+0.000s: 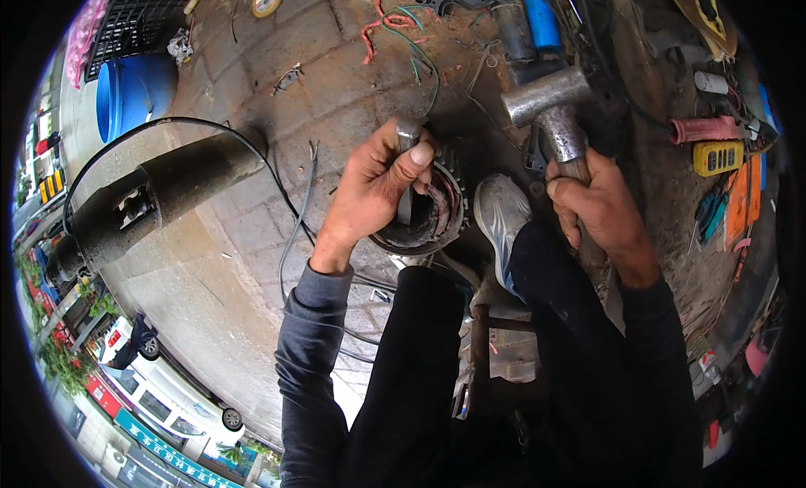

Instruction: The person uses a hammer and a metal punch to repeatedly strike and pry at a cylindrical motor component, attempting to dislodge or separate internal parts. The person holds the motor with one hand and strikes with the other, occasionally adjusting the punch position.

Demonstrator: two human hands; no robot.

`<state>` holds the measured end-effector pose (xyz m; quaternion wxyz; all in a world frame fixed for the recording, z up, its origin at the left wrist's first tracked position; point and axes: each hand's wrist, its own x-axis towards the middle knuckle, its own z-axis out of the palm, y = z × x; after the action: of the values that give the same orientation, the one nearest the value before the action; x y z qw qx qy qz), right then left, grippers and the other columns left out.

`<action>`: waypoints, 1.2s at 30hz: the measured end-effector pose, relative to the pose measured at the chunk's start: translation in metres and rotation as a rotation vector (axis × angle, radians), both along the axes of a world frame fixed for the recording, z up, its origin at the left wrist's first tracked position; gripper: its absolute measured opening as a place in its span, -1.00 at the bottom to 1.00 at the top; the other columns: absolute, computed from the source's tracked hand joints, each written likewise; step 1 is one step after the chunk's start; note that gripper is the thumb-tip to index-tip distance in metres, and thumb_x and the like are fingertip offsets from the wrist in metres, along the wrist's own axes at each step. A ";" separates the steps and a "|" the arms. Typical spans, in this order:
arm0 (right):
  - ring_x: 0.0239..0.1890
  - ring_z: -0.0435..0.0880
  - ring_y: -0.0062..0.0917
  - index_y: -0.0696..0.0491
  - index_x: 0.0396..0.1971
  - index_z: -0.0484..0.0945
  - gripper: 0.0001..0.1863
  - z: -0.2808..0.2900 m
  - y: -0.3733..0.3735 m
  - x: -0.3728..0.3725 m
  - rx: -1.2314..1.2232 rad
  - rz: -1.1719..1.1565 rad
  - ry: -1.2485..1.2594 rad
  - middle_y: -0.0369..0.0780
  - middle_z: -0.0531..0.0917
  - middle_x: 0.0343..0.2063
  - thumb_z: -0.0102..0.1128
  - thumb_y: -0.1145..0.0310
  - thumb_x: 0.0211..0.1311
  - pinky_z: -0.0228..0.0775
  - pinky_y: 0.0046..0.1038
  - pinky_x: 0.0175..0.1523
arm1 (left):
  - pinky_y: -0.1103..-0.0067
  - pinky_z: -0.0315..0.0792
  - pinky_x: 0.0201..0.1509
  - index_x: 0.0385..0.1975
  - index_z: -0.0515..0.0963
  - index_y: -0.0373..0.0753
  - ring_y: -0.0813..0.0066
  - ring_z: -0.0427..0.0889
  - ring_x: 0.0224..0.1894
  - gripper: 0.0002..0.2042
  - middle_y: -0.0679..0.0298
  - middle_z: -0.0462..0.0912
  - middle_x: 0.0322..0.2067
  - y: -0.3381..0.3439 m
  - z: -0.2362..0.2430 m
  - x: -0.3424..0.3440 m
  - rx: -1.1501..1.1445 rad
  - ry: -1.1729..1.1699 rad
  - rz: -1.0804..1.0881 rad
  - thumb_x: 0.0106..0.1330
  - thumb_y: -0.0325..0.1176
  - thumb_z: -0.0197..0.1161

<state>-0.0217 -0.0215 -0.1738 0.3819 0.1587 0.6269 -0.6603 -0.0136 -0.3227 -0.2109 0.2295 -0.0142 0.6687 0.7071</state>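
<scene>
My left hand (378, 186) is closed on a short metal punch (409, 133), held upright inside a round metal housing (447, 211). The housing has a dark interior with reddish windings or lining along its inner wall, partly hidden by my fingers. My right hand (592, 202) grips the handle of a steel hammer (546, 97), its worn cylindrical head raised to the right of the housing. My grey shoe (499, 211) is just right of the housing, between my two hands.
A long black cylinder (193, 177) lies left, with black cable arching over it. A blue bucket (113, 102), wires and a blue can (541, 22) are farther off. Pliers, a yellow tool (718, 156) and other tools line the right side. A white car (159, 387) and a person stand lower left.
</scene>
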 end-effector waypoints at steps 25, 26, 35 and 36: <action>-0.78 0.42 -0.66 0.25 -0.22 0.46 -0.88 0.000 0.005 0.000 -0.030 0.001 -0.003 -0.32 0.48 -0.69 0.11 0.53 0.30 0.29 -0.53 -0.65 | 0.68 0.39 -0.26 -0.12 0.54 -0.25 0.69 0.46 -0.39 -0.70 0.45 0.51 -0.43 -0.003 -0.001 -0.001 -0.055 -0.033 -0.048 0.55 -0.10 0.24; -0.78 0.42 -0.66 0.25 -0.22 0.46 -0.88 0.000 0.004 0.000 -0.020 0.008 -0.019 -0.32 0.48 -0.68 0.11 0.53 0.30 0.29 -0.53 -0.65 | 0.67 0.38 -0.26 -0.13 0.54 -0.25 0.68 0.46 -0.40 -0.70 0.44 0.51 -0.44 -0.002 -0.001 -0.001 -0.050 -0.030 -0.057 0.54 -0.10 0.25; -0.76 0.44 -0.69 0.22 -0.14 0.52 -0.82 0.049 0.001 -0.026 0.068 0.092 0.181 -0.31 0.53 -0.64 0.18 0.48 0.33 0.27 -0.54 -0.65 | 0.68 0.26 -0.33 -0.24 0.45 -0.19 0.71 0.36 -0.43 -0.75 0.49 0.40 -0.47 0.008 0.006 -0.002 -0.103 0.018 -0.174 0.55 -0.14 0.24; -0.77 0.42 -0.69 0.21 -0.11 0.51 -0.80 0.063 0.000 -0.032 0.130 0.047 0.206 -0.31 0.52 -0.64 0.18 0.48 0.31 0.26 -0.55 -0.66 | 0.68 0.26 -0.33 -0.24 0.45 -0.19 0.71 0.35 -0.43 -0.75 0.49 0.40 -0.47 0.008 0.006 -0.002 -0.105 0.018 -0.185 0.56 -0.14 0.23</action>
<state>-0.0538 -0.0210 -0.1110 0.3200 0.0997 0.7079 -0.6218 -0.0151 -0.3147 -0.2052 0.2868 0.0422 0.7054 0.6468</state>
